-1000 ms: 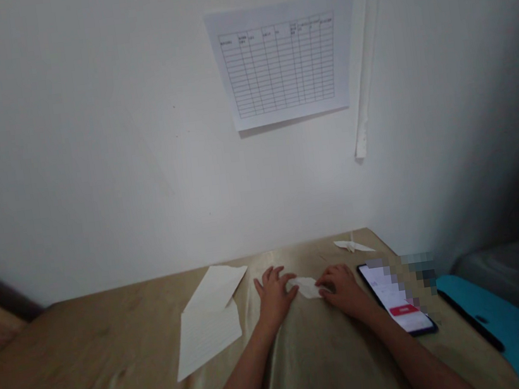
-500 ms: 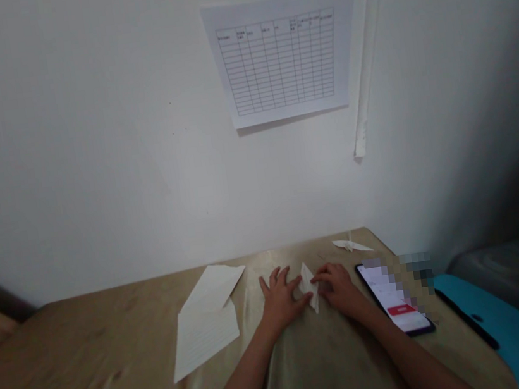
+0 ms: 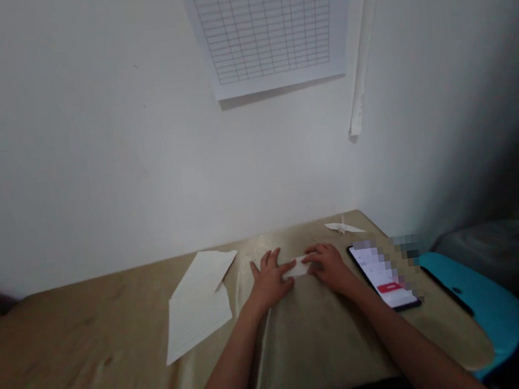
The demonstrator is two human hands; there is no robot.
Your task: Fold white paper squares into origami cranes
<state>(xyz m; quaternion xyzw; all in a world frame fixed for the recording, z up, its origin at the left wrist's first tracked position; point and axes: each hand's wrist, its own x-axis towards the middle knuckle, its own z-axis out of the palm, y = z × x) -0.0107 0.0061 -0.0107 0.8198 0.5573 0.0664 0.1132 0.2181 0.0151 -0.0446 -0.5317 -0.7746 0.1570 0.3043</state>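
A small folded white paper (image 3: pixel 298 267) lies flat on the gold cloth of the table (image 3: pixel 116 341), between my two hands. My left hand (image 3: pixel 269 279) rests on its left end with fingers spread and flat. My right hand (image 3: pixel 327 266) presses on its right end, fingers extended over the paper. Most of the paper is covered by my fingers.
Two lined white sheets (image 3: pixel 201 303) lie to the left of my hands. A lit phone (image 3: pixel 383 275) lies to the right, beside a blue case (image 3: pixel 473 299). A small folded paper crane (image 3: pixel 344 227) sits at the far right corner. A printed table sheet (image 3: pixel 266 24) hangs on the wall.
The folded paper stood upright between my hands half a second ago; it now lies flat under my fingers. The view has tilted down slightly.
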